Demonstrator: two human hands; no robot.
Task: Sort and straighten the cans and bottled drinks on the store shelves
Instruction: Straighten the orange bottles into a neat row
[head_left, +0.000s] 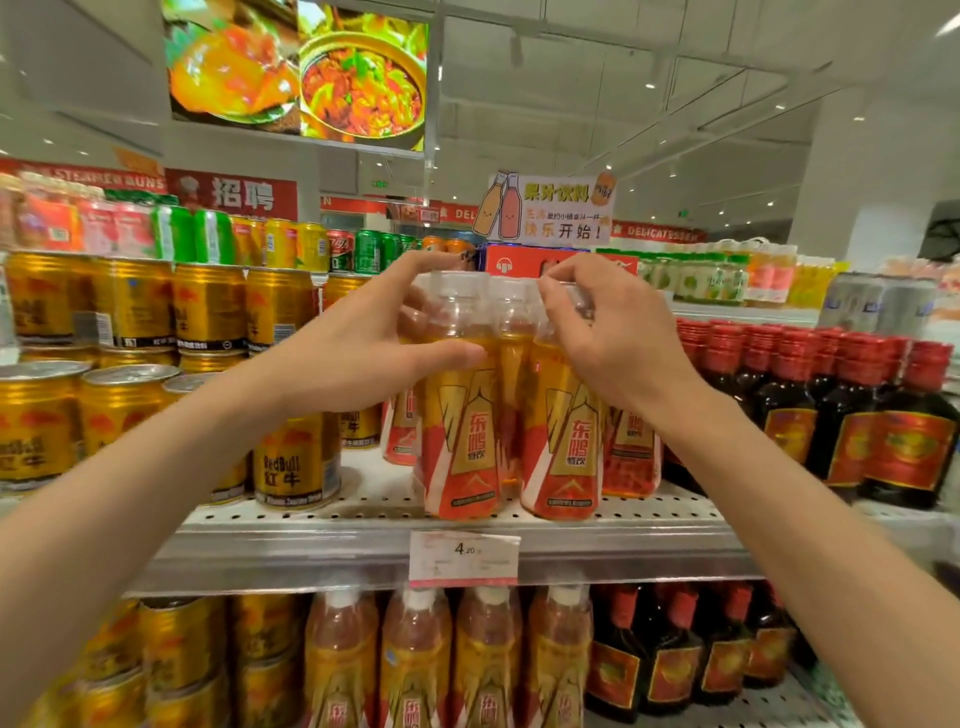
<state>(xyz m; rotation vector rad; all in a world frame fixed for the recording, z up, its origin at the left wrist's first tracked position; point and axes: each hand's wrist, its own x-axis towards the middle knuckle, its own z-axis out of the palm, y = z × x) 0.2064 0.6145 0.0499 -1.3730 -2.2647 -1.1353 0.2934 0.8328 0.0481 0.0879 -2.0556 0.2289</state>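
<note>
head view: two orange-gold drink bottles stand upright at the front edge of the perforated metal shelf (649, 512), the left front bottle (462, 431) and the right front bottle (563, 436) just beside each other, more of the same behind them. each is clear plastic with amber liquid up to the neck and a pale cap. the left hand (363, 338) curls round the left front bottle, thumb across its shoulder and fingers over the cap. the right hand (608, 332) grips the neck and cap area of the right front bottle with bent fingers.

left of them gold cans (293, 462) stand in stacked rows; right of them dark bottles with red caps (789, 410) crowd the same shelf. a price tag (464, 558) hangs on the shelf rail below the bottles. the lower shelf holds more gold cans, orange bottles and dark bottles. above, a juice sign (550, 210) stands on the top shelf, and a food screen (298, 70) hangs from the white ceiling.

the bottle labels are red and gold with dark chinese characters, facing forward.
</note>
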